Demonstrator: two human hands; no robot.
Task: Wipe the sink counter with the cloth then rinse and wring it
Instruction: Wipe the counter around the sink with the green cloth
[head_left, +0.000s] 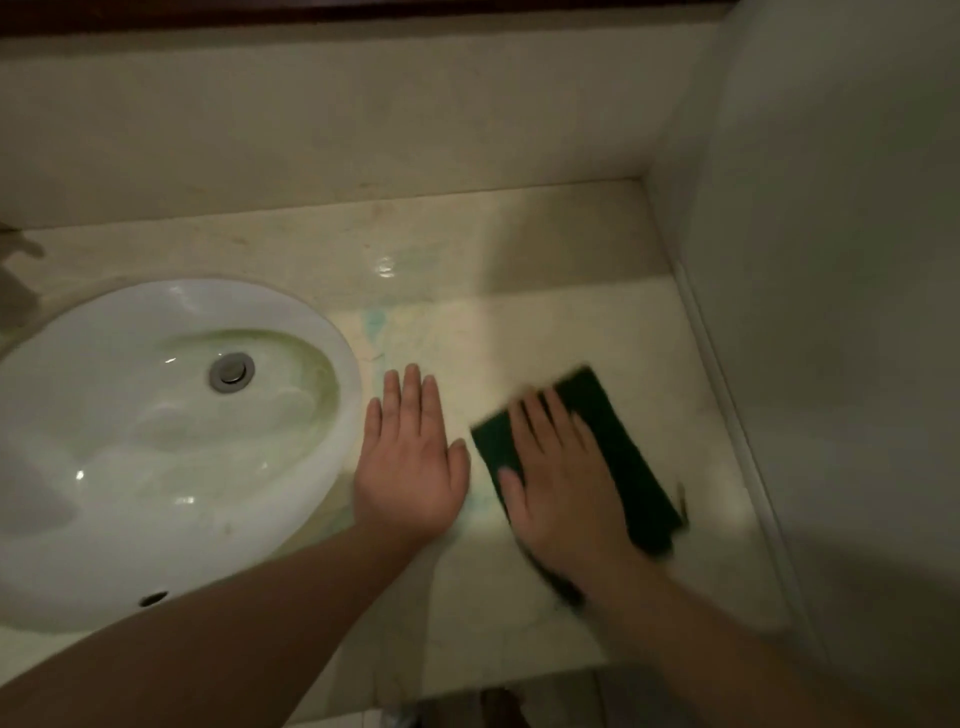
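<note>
A dark green cloth (623, 452) lies flat on the cream stone counter (545, 332), to the right of the sink. My right hand (561, 478) presses palm-down on the cloth, fingers spread, and looks blurred by motion. My left hand (410, 457) rests flat on the bare counter between the cloth and the white oval sink (130, 415), fingers together, holding nothing. Wet streaks and faint bluish marks show on the counter behind my hands.
A wall (831, 312) closes the counter on the right and a backsplash (363, 130) runs along the back. The sink has a metal drain (231, 372). Part of a tap (15, 260) shows at the far left. The counter's front edge lies near the frame's bottom.
</note>
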